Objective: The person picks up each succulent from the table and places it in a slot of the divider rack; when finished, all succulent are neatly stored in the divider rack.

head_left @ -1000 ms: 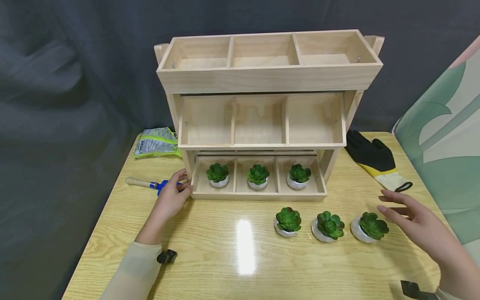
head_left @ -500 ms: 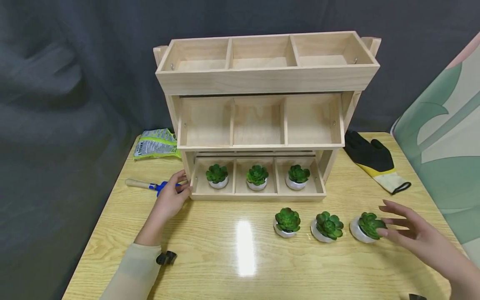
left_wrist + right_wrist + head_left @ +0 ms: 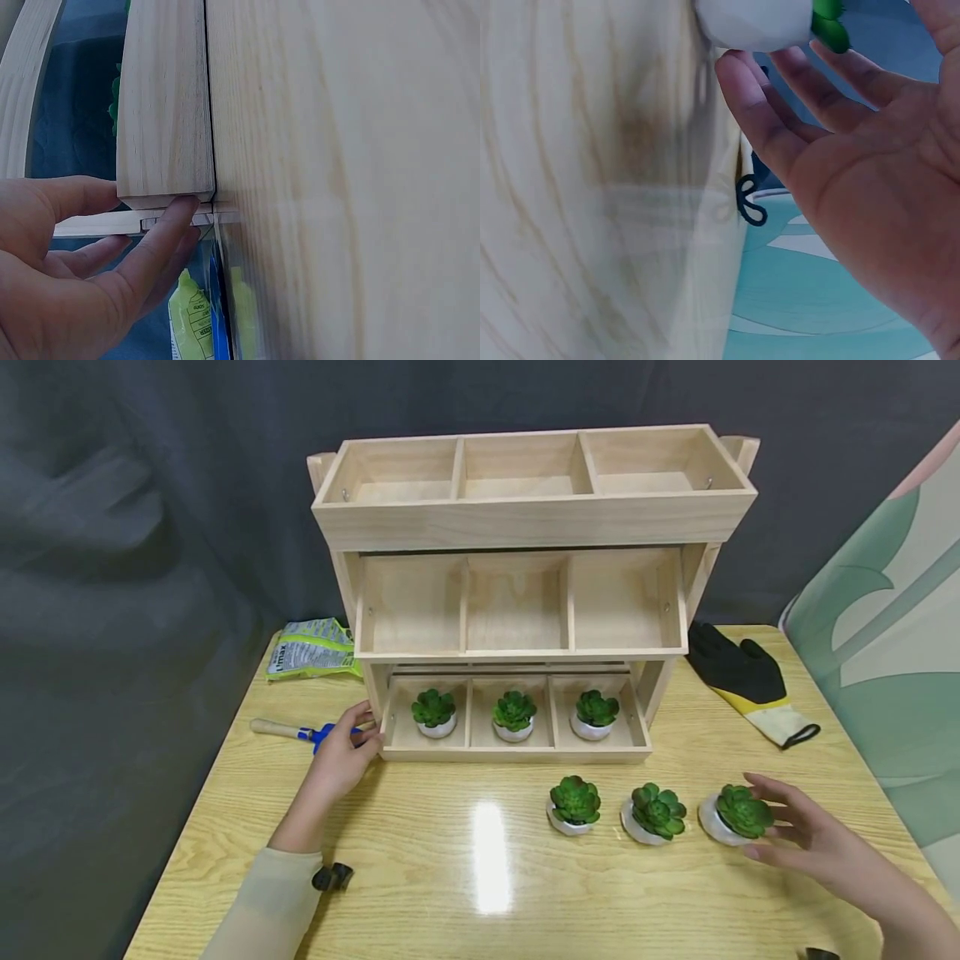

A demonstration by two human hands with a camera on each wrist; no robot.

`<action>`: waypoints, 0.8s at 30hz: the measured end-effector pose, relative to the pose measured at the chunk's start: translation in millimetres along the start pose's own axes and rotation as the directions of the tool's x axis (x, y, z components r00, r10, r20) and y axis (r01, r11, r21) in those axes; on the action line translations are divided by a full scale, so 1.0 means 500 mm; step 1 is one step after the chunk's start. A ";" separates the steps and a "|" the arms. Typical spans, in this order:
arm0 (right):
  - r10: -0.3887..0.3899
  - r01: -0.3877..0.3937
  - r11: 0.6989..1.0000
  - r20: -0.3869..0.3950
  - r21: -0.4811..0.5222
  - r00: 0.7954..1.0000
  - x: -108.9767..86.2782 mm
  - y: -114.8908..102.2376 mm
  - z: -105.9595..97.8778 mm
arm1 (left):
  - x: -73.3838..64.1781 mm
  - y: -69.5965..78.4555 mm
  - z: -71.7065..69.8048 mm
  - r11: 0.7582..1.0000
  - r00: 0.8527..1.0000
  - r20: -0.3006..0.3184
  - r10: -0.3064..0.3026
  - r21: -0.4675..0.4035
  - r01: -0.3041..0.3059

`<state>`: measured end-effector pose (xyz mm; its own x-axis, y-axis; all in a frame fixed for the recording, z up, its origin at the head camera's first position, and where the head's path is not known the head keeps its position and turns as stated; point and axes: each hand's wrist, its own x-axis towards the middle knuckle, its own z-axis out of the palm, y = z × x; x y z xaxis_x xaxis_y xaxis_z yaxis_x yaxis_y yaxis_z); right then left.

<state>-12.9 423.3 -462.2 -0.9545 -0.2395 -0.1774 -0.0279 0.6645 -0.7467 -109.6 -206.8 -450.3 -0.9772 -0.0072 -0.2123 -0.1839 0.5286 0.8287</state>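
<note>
A three-tier wooden planter rack [image 3: 487,522] stands on the table. My left hand [image 3: 341,762] rests at the left end of its bottom tray [image 3: 517,756], thumb and fingertips at the corner [image 3: 169,199]. Along the table's right half sit three succulents in white pots. My right hand [image 3: 813,831] is around the right side of the rightmost potted succulent [image 3: 738,814], fingers behind and thumb in front. In the right wrist view, fingertips come right up to its white pot [image 3: 757,22]. The middle succulent [image 3: 656,812] and the left one [image 3: 575,804] stand beside it.
Three more succulents, such as the middle one [image 3: 513,714], sit in the bottom tray's compartments. A blue trowel [image 3: 288,728] and a green-and-silver bag [image 3: 313,649] lie left of the rack. A black-and-yellow glove [image 3: 750,681] lies to its right.
My right hand has come down and left, closer around the rightmost succulent. The left hand stays at the rack's corner, and the plants have not moved.
</note>
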 end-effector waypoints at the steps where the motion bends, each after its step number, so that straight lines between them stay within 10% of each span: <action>1: -0.003 0.003 1.000 0.000 0.002 1.000 0.002 0.001 0.001 | 0.000 0.000 0.000 1.000 1.000 0.001 0.001 -0.001 -0.001; 24: 0.094 -0.093 0.995 0.025 -0.040 0.995 0.033 -0.002 0.007 | -0.003 0.005 0.001 0.998 1.000 0.011 -0.013 -0.054 0.013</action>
<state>-27.5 416.3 -466.6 -0.9451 -0.1937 -0.2633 0.0494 0.7115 -0.7009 -108.7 -205.0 -448.2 -0.9735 -0.0043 -0.2287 -0.2024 0.4817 0.8526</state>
